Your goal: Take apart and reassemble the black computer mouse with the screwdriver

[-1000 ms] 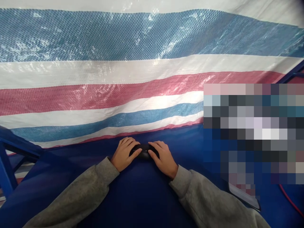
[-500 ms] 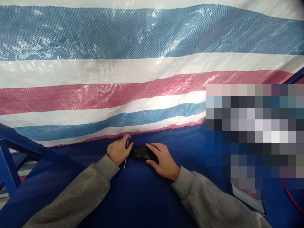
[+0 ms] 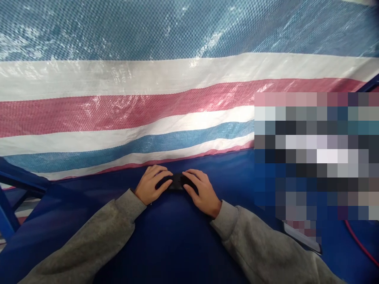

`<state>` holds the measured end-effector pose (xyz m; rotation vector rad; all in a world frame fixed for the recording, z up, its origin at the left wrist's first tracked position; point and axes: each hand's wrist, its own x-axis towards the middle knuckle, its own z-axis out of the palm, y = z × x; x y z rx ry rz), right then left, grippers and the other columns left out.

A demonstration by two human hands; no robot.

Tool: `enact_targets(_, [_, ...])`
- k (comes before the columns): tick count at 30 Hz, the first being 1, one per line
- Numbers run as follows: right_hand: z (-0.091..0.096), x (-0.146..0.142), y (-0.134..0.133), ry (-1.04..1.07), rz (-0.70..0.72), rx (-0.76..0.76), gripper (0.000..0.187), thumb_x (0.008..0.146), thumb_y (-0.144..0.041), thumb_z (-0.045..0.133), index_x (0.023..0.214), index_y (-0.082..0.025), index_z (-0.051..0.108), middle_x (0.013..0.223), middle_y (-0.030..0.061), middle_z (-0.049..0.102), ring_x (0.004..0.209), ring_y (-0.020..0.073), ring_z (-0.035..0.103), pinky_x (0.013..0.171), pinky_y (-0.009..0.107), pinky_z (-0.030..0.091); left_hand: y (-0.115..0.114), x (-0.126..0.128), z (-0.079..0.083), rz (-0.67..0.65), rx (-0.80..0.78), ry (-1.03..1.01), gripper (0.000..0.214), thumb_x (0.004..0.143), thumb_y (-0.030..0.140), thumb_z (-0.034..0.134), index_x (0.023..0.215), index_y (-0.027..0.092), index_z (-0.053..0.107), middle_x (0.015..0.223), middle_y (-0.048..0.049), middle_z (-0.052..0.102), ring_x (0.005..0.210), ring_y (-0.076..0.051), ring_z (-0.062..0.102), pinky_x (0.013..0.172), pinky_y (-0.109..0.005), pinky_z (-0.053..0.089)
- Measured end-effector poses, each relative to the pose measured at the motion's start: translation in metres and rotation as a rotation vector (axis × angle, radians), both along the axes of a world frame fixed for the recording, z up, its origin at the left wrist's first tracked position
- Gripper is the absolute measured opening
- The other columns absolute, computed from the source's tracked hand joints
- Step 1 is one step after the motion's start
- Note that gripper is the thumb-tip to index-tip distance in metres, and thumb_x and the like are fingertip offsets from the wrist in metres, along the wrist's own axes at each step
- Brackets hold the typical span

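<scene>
Cupping a small black oval object (image 3: 177,182) between them, both hands curl over it from either side, and it sits low on a dark blue sheet (image 3: 174,240). Its exact kind is hard to tell, since the fingers cover most of it. The left hand (image 3: 149,185) wraps the object's left end, fingers bent across its top. The right hand (image 3: 203,193) closes over its right end the same way. The fingertips of the two hands come close together over the middle of the object, and both hands look closed around it rather than open. A tiny pale tip (image 3: 151,204) shows just under the left wrist, too small to identify.

Grey fleece sleeves (image 3: 83,240) run back from the object toward the lower corners of the view. Well beyond the object, a woven tarpaulin (image 3: 118,114) striped blue, white and red hangs as a backdrop, meeting the blue sheet. Far to the object's left stands a blue metal frame (image 3: 14,177). Far to its right lies a pixelated, unreadable patch (image 3: 314,154), with a flat white-edged item (image 3: 302,236) below it and a red cable (image 3: 359,242) near the right edge.
</scene>
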<state>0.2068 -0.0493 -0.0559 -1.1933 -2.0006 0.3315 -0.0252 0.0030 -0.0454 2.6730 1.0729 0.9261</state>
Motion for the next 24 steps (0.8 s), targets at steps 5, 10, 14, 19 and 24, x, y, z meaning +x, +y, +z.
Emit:
enact_targets(5, [-0.0003,0.0003,0.0011,0.002,0.003,0.006,0.034,0.092,-0.021,0.052,0.126,-0.023,0.058,0.119,0.0106,0.06,0.112,0.0259,0.056,0.098,0.046,0.046,-0.0003,0.0,-0.0024,-0.08,-0.019,0.029,0.028,0.091,0.036,0.056,0.114,0.023,0.063,0.111,-0.0085,0.066,0.103,-0.023,0.06,0.09,-0.039,0.045])
enact_targets(10, [-0.001,-0.0005,0.0018,0.014,0.017,0.007,0.032,0.092,-0.018,0.051,0.121,-0.023,0.061,0.117,0.01,0.061,0.11,0.0256,0.056,0.095,0.046,0.047,0.0006,-0.0006,-0.003,-0.09,-0.014,0.044,0.026,0.092,0.035,0.056,0.114,0.023,0.062,0.112,-0.0087,0.066,0.104,-0.023,0.061,0.091,-0.04,0.044])
enact_targets(14, [-0.0022,-0.0005,0.0022,0.034,0.008,0.021,0.029,0.092,-0.015,0.049,0.118,-0.022,0.063,0.113,0.0093,0.063,0.107,0.0246,0.057,0.095,0.045,0.046,0.0004,0.0,-0.0019,-0.097,-0.016,0.034,0.025,0.092,0.034,0.056,0.113,0.022,0.063,0.111,-0.0079,0.066,0.103,-0.022,0.062,0.092,-0.039,0.044])
enact_targets(19, [-0.0018,0.0004,0.0029,0.007,0.016,0.024,0.029,0.093,-0.015,0.048,0.116,-0.023,0.064,0.111,0.0087,0.064,0.104,0.0244,0.058,0.093,0.044,0.047,0.0002,0.0005,-0.0018,-0.101,-0.034,0.013,0.025,0.092,0.037,0.056,0.111,0.023,0.065,0.11,-0.0073,0.067,0.101,-0.022,0.063,0.09,-0.038,0.045])
enact_targets(24, [-0.0022,0.0003,0.0031,0.01,0.007,0.028,0.028,0.093,-0.015,0.05,0.114,-0.024,0.065,0.106,0.008,0.065,0.1,0.0244,0.059,0.09,0.044,0.047,0.0006,-0.0003,-0.0024,-0.105,-0.029,0.003,0.025,0.091,0.036,0.057,0.11,0.022,0.065,0.11,-0.0079,0.067,0.101,-0.022,0.063,0.089,-0.038,0.046])
